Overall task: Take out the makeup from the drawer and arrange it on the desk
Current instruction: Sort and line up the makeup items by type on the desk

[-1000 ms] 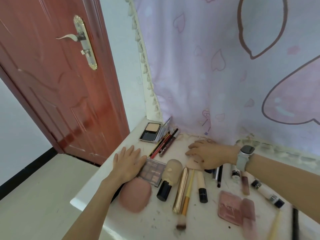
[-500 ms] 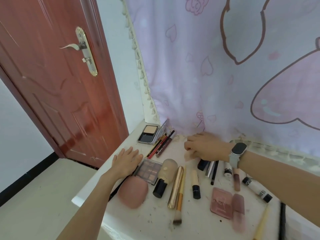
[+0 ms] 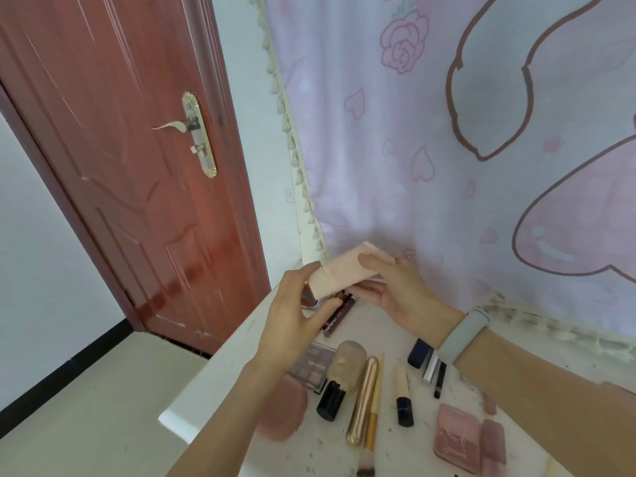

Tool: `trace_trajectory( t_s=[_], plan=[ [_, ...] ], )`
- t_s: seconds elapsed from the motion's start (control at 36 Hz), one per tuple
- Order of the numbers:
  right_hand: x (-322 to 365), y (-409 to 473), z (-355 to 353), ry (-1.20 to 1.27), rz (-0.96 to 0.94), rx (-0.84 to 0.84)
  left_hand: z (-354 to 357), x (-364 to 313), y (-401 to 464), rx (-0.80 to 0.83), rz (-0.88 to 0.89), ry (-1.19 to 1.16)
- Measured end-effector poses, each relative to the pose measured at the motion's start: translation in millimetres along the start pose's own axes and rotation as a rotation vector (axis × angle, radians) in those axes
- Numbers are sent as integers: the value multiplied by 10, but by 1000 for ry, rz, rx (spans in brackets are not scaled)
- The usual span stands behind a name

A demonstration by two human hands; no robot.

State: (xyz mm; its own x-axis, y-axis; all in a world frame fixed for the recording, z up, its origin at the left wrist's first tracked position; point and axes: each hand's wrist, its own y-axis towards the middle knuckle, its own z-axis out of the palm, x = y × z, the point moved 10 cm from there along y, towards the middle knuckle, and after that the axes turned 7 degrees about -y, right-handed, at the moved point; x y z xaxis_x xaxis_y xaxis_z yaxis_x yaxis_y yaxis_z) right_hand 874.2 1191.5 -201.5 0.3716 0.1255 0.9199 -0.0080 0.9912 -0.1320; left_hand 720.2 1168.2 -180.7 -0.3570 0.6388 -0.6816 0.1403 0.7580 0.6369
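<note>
Both hands hold a pale pink makeup box (image 3: 339, 273) up above the back of the white desk (image 3: 389, 328). My left hand (image 3: 296, 325) grips its lower left end, and my right hand (image 3: 399, 287) holds its upper right end with the thumb on top. On the desk below lie an eyeshadow palette (image 3: 311, 368), a beige-topped bottle with a black base (image 3: 340, 376), a gold tube (image 3: 363, 401), a small concealer (image 3: 402, 395) and a pink compact (image 3: 459, 438). Dark red lip pencils (image 3: 339, 313) lie under the hands.
A red-brown door (image 3: 137, 166) stands at the left beside the desk corner. A lilac curtain (image 3: 481, 149) hangs right behind the desk. A pink puff case (image 3: 285, 411) sits near the front left edge, and dark pens (image 3: 432, 366) lie under my right wrist.
My right hand lifted the pink box off the desk. My left hand left the palette and came up to grip the box's other end. The view tilted upward.
</note>
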Motion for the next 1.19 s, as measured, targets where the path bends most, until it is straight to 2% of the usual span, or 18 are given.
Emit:
trace_trajectory(
  t_s=[0.11, 0.22, 0.28, 0.33, 0.42, 0.47, 0.56, 0.67, 0.78, 0.89, 0.97, 1.11, 1.19],
  plan=[
    [-208, -42, 47, 68, 173, 43, -120, -130, -54, -66, 176, 265],
    [-287, -56, 95, -74, 179, 88, -272, -8, -91, -179, 37, 308],
    [-244, -37, 153, -148, 115, 120, -329, 122, -107, -221, -113, 192],
    [-154, -22, 220, -304, 23, 161, -346, 376, -116, -240, -363, -80],
    [-26, -12, 259, -654, -135, 168, -235, 748, -194, -152, -725, -431],
    [1, 17, 243, -794, -217, 147, -256, 896, -253, -110, -826, -493],
    [-62, 129, 99, -715, -197, 73, -460, 1167, -368, -211, -932, -514],
    [-368, 304, -99, -451, 2, -42, -773, 1414, -473, -304, -927, -369],
    [-671, 436, -48, -372, 112, -105, -896, 1543, -566, -227, -854, -157],
    [-893, 541, 207, -371, 143, -69, -908, 1605, -659, -148, -759, 3],
    [-867, 615, 398, -529, 38, -54, -928, 1659, -742, -157, -743, 29],
    [-503, 755, 760, -980, -293, -11, -956, 1616, -805, -178, -685, 19],
    [-251, 848, 959, -1079, -474, 7, -946, 1556, -802, -192, -650, 4]
  ],
)
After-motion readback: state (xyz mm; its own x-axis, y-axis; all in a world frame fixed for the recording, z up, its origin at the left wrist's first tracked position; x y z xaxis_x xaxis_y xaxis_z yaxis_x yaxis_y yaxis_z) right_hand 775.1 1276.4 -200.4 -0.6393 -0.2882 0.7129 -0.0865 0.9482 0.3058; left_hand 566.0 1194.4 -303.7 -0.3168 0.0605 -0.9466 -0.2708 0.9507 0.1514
